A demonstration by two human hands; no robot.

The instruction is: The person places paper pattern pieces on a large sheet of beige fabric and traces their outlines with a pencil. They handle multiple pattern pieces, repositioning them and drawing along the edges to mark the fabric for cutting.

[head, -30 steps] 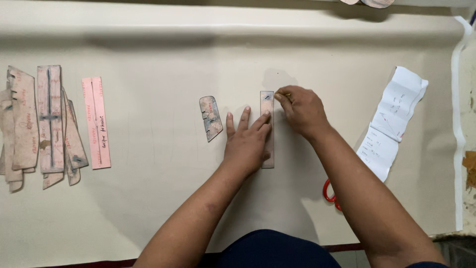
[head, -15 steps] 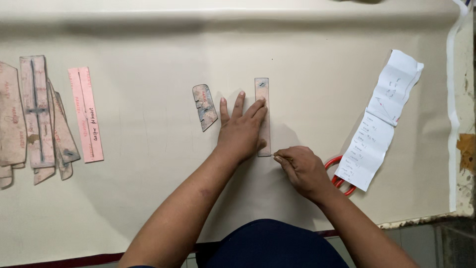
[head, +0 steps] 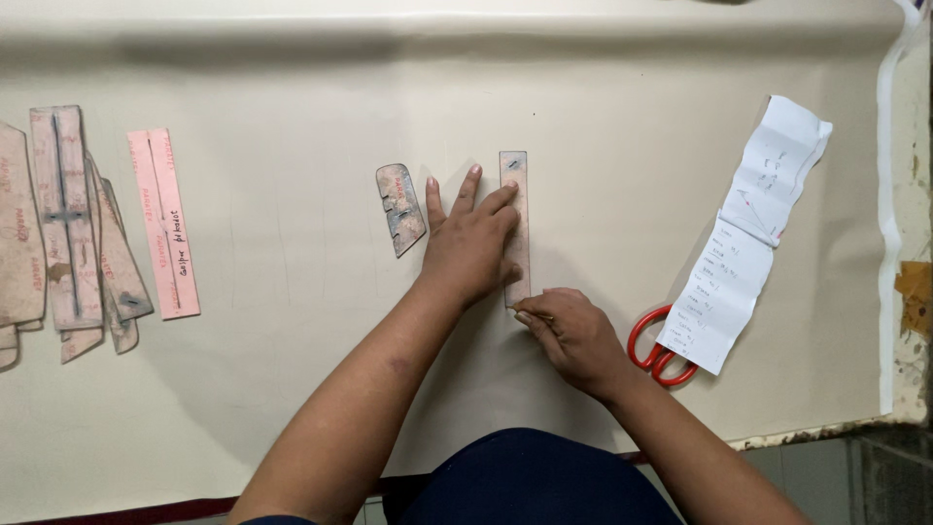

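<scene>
My left hand point(head: 470, 243) lies flat with fingers spread, pressing a long narrow cardboard pattern strip point(head: 515, 185) onto the cream fabric point(head: 292, 369) that covers the table. My right hand point(head: 573, 335) is at the strip's near end with fingers pinched on a small marking tool whose tip touches the fabric; the tool is mostly hidden. A small curved grey pattern piece point(head: 400, 207) lies just left of my left hand.
A pink pattern strip point(head: 163, 224) and a stack of several worn pattern pieces point(head: 63, 233) lie at the left. A folded white paper with handwriting point(head: 753, 233) lies at the right, partly over red-handled scissors point(head: 656, 348). The table's edge runs along the right.
My right hand has moved from the far end of the strip down along its right side to the near end. My left hand stayed pressing the strip.
</scene>
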